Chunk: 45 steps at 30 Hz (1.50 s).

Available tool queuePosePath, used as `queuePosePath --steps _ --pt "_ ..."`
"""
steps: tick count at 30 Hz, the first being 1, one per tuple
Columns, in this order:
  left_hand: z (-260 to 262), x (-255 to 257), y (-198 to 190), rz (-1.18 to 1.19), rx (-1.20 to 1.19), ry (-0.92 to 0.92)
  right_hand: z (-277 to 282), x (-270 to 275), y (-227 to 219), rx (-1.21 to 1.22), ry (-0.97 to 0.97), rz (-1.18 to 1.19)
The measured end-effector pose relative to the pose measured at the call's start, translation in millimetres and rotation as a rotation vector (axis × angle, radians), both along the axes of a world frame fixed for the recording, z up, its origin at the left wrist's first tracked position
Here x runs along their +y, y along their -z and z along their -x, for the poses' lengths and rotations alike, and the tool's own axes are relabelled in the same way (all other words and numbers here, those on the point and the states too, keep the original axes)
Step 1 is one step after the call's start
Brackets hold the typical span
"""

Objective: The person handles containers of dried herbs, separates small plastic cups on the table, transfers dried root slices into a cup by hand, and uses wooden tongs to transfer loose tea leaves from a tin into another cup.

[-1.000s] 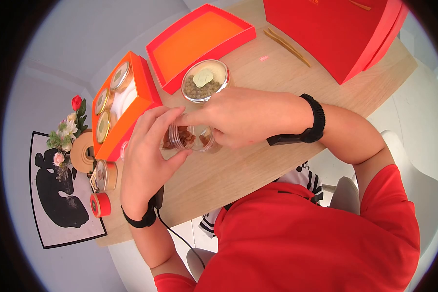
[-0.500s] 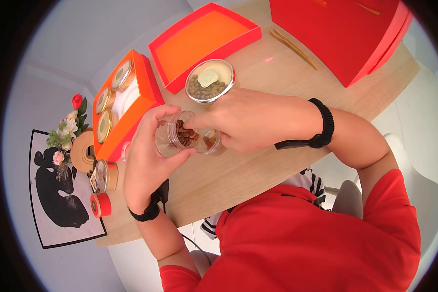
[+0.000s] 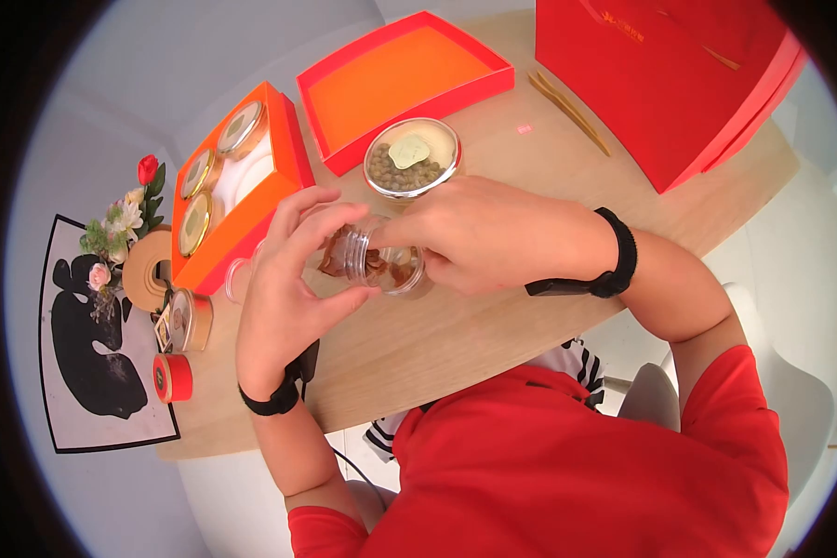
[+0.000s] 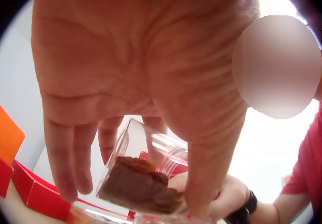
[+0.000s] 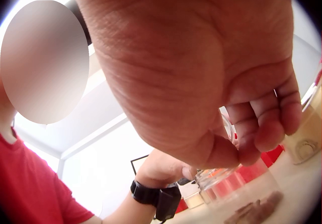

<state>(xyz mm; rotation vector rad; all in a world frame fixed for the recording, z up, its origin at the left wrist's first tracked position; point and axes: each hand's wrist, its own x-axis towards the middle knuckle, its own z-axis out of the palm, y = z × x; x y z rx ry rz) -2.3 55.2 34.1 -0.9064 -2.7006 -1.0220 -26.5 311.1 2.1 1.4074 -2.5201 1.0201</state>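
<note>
My left hand (image 3: 284,293) grips a clear jar (image 3: 349,249) with thumb and fingers, tilting it so the mouth faces right and down. Brown dried slices (image 4: 141,184) lie along its lower side in the left wrist view. Under that mouth stands a second clear jar (image 3: 407,279), with a few slices (image 5: 254,209) at its bottom. My right hand (image 3: 479,232) hangs over the second jar, index finger reaching to the tilted jar's mouth and the other fingers bent. That index fingertip is partly hidden behind the jar.
A silver-rimmed jar of round green-brown pieces (image 3: 409,177) stands just beyond my hands. Farther off are an orange-lined red tray (image 3: 493,81), wooden tongs (image 3: 572,116) and a red bag (image 3: 660,102). Left lie a box (image 3: 293,139) holding several jars, flowers (image 3: 121,228) and a red tin (image 3: 173,378).
The tilted jar has turned in my left hand, so its mouth points more downward than half a second ago. My right index finger stays at the mouth. The head view has shifted slightly.
</note>
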Motion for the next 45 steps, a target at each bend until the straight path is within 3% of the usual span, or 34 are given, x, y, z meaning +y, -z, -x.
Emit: queuePosePath --steps 17,33,45 --pt "6 -5 4 -0.037 0.049 0.077 -3 2 -6 -0.002 -0.054 -0.026" --pt "10 -15 14 -0.136 -0.092 0.051 1 0 -7 -0.032 -0.064 0.078" --pt "11 -13 16 -0.176 -0.122 0.048 -2 0 -3 0.03 0.049 -0.072"
